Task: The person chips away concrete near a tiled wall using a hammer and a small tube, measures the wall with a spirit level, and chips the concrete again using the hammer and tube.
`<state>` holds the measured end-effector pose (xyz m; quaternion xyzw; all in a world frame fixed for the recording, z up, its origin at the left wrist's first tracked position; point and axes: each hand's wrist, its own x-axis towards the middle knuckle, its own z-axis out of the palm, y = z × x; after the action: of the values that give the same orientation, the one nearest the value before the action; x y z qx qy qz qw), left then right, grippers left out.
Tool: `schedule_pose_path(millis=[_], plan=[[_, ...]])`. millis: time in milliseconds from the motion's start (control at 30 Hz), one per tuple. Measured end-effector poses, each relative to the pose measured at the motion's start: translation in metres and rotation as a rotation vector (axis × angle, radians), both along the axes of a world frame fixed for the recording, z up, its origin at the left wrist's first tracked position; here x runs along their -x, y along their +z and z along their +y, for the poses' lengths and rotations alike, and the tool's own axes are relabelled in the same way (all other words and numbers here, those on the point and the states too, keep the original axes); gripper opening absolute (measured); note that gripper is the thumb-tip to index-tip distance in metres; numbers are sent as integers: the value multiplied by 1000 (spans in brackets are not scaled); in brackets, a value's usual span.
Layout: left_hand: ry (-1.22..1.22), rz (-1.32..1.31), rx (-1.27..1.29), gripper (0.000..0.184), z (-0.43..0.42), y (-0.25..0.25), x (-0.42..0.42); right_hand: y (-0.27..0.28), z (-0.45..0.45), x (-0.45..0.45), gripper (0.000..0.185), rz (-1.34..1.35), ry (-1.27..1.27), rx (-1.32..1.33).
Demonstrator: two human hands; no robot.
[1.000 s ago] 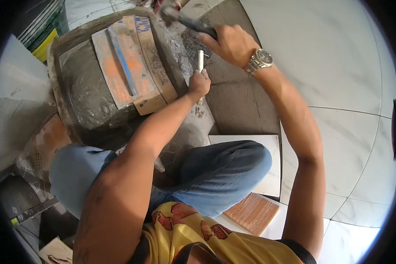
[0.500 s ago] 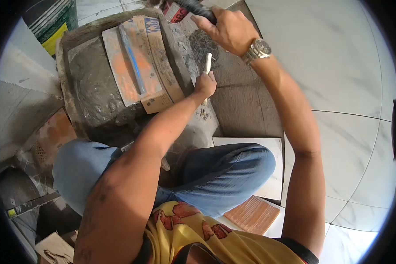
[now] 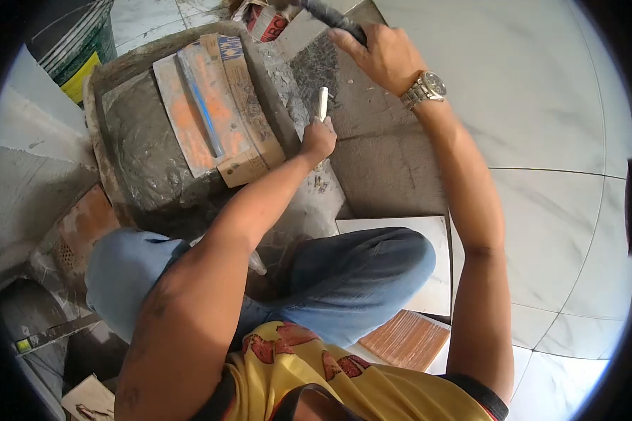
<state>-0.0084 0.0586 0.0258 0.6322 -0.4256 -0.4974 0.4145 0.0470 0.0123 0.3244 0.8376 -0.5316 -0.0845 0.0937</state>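
My left hand (image 3: pixel 319 139) is closed around a slim cream-coloured stick (image 3: pixel 323 104), which looks like a chisel handle. It stands nearly upright over the rough cement floor (image 3: pixel 390 161) beside the mortar tub; its lower end is mostly hidden by the hand. Raised higher, to the right, my right hand (image 3: pixel 390 59) grips a black-handled hammer (image 3: pixel 333 19). The hammer's far end is blurred and cut off at the top edge. Small chips (image 3: pixel 321 184) lie just below my left hand.
A tub (image 3: pixel 91 105) of wet grey mortar (image 3: pixel 137 133) stands at left, with cardboard (image 3: pixel 253 126) and a blue-striped tool (image 3: pixel 202 105) on top. A bucket (image 3: pixel 95 45) is behind it. Pale laid tiles (image 3: pixel 527 91) cover the right; a loose tile (image 3: pixel 435 245) lies by my knee.
The view has shifted slightly. My right hand with the hammer sits a little lower in the picture. My left hand keeps its hold on the stick.
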Motion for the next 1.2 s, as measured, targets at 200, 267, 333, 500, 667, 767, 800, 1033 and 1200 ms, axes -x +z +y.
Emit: schedule_pose_path(millis=[200, 267, 333, 500, 667, 767, 800, 1033, 1200], plan=[[13, -1, -44, 42, 0, 1, 2, -81, -14, 50, 59, 276, -70, -203], [-20, -22, -5, 41, 2, -1, -1, -80, -21, 47, 59, 400, -73, -194], [-22, -37, 0, 41, 4, -3, 0, -63, -7, 29, 59, 340, -19, -96], [-9, -35, -103, 42, 8, 10, 3, -32, 21, -4, 55, -228, 138, 91], [-97, 38, -110, 46, 13, 24, -10, -88, -1, 64, 61, 272, -108, -164], [-32, 8, -100, 46, 10, 15, 0, -56, -2, 22, 58, 343, -16, -83], [-37, -12, -106, 46, 11, 16, -1, -39, 3, 3, 58, 241, -30, -84], [-74, -5, -114, 43, 3, 0, 4, -97, 5, 73, 59, 69, -114, -136], [-120, -71, -130, 43, 16, 14, -5, -54, 25, 26, 59, 145, -118, -100]])
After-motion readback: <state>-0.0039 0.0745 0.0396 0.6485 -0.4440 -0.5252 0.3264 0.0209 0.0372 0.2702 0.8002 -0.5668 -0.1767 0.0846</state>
